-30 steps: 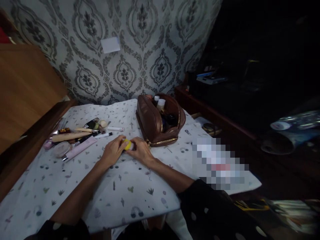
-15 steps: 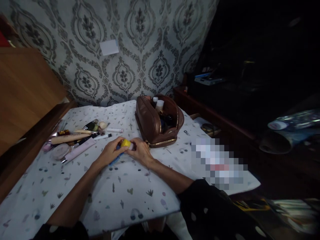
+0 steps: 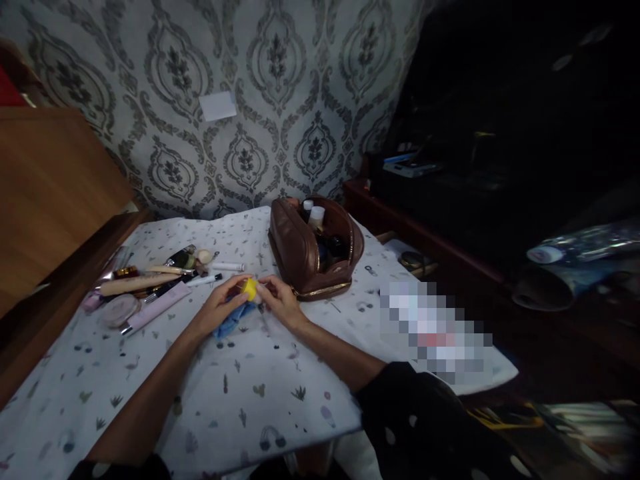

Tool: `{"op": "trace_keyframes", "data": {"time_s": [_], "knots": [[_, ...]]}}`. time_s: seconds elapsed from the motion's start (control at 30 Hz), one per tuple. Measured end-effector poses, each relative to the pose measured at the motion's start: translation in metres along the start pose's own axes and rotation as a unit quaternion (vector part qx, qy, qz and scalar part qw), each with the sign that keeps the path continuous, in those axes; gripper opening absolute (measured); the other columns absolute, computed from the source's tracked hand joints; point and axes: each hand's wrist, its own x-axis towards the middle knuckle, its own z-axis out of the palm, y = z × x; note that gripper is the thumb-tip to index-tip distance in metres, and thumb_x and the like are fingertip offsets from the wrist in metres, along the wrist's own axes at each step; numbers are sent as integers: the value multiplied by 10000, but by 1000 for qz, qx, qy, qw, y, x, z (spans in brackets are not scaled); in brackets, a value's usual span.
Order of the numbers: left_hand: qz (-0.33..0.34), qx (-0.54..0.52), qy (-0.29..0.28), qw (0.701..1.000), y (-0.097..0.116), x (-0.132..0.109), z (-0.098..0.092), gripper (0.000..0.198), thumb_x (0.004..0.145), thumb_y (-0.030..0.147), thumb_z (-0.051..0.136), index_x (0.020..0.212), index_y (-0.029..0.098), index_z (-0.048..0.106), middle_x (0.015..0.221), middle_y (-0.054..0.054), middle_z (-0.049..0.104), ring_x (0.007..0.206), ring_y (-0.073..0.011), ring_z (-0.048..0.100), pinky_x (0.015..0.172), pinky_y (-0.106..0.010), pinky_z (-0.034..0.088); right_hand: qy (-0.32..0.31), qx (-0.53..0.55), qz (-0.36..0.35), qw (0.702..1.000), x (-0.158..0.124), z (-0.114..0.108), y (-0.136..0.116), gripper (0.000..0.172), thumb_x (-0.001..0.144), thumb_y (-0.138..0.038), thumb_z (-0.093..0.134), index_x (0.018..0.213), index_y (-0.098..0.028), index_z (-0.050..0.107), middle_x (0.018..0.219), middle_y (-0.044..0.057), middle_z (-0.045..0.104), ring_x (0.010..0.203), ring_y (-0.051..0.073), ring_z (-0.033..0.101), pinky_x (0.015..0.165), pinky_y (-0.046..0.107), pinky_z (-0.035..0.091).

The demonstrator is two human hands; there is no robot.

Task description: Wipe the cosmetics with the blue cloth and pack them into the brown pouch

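Both my hands meet over the middle of a table covered with a white patterned cloth (image 3: 250, 400). A small item with a yellow cap (image 3: 249, 288) sits between them. My left hand (image 3: 216, 309) pinches it and also holds a blue cloth (image 3: 231, 321) that hangs under the fingers. From the other side, my right hand (image 3: 280, 303) grips the same small item with curled fingers. Just behind my hands stands an open brown leather cosmetic bag (image 3: 300, 253) with bottles inside.
A heap of makeup items (image 3: 145, 287), with brushes, tubes and a compact, lies at the left of the table. A wooden board (image 3: 45, 193) leans at the far left. Patterned wallpaper (image 3: 280, 100) rises behind. Dark furniture (image 3: 450, 220) stands at the right.
My hands have lifted slightly off the table with the yellow-capped item. The blue cloth has come into view under my left hand. The camera has tilted a little.
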Motion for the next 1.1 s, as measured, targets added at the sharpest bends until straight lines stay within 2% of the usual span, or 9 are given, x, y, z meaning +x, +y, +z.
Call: {"op": "trace_keyframes", "data": {"time_s": [0.1,0.23,0.43,0.57,0.67,0.8,0.9,0.97,1.1], "knots": [[5,14,-4,1000,1,0,-1,566,847,474,622,1321,172,558,1224,-105,648,1086,-247,603,977,-377,477,-23,24,35,999,0,-1,-1,470,843,-659,491,926,-199,545,568,-61,476,463,101,427,456,223,333],[20,21,-11,1000,-1,0,-2,557,849,482,628,1307,168,583,1350,-115,596,1259,-282,530,1122,-412,368,-43,10,44,998,-1,-2,-4,480,869,-671,450,863,-197,524,531,-70,448,460,91,412,461,208,323],[7,30,4,1000,3,-3,0,560,843,511,626,1297,186,604,1351,-106,606,1253,-295,551,1125,-435,383,-56,-21,84,995,-3,-2,-11,349,959,-501,395,938,-183,536,568,-56,483,459,104,441,464,214,356],[22,86,14,996,14,-6,2,512,858,520,598,1257,201,623,1314,-91,631,1244,-287,562,1113,-429,400,-26,-189,-24,981,-17,-6,-28,256,962,-339,433,1104,-170,562,801,21,631,700,160,610,680,278,490],[32,127,16,991,21,-8,1,495,879,519,562,1262,209,612,1299,-86,637,1216,-278,578,1089,-421,424,-12,-296,-144,944,-31,-22,-51,268,929,-259,491,1177,-182,558,1024,78,651,859,180,636,793,313,517],[23,171,26,985,29,-7,-2,524,880,550,544,1276,211,595,1331,-91,614,1242,-288,548,1091,-442,409,49,-379,-294,876,-30,-74,-87,219,957,-193,428,1062,-176,620,1042,116,654,984,200,604,853,333,518],[30,183,26,982,42,-2,0,545,879,567,537,1291,213,582,1335,-94,609,1228,-285,554,1060,-423,438,61,-494,-286,819,-10,-122,-109,231,946,-161,440,1000,-161,664,1057,130,663,998,238,566,874,398,497],[53,177,16,983,59,5,5,529,888,554,533,1293,217,578,1324,-90,614,1191,-269,578,1026,-385,464,18,-575,-250,779,6,-146,-121,184,912,-166,512,938,-158,695,1114,130,659,1090,279,525,946,456,449],[133,162,12,978,105,36,29,474,906,498,540,1289,218,568,1279,-79,630,1152,-246,594,959,-327,488,-53,-662,-168,729,32,-165,-134,206,871,-246,628,1048,-191,719,1258,122,603,1261,313,427,1037,487,353]]}}
